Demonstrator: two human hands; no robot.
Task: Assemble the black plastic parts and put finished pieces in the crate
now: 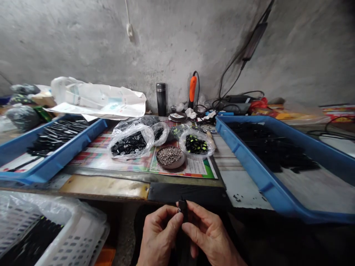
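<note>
My left hand (pixel 161 234) and my right hand (pixel 209 232) meet at the bottom centre, in front of the table edge. Between their fingertips they hold a dark, narrow black part (pixel 182 207) upright; its lower end is lost against the dark background. A small shiny bit shows by my left fingertips. Beyond the hands, a round dish (pixel 170 158) holds many small metal pins or screws. Left of it, a clear bag (pixel 131 142) is open on black pieces with grey discs; on its right, another bag (pixel 196 145) holds black and yellow-green pieces.
Blue trays of black parts stand at left (pixel 63 157) and right (pixel 263 181). A white basket (pixel 80 229) is at lower left. Behind are a black flask (pixel 161 99), an orange-handled tool (pixel 192 88), cables and a large white plastic bag (pixel 97 98).
</note>
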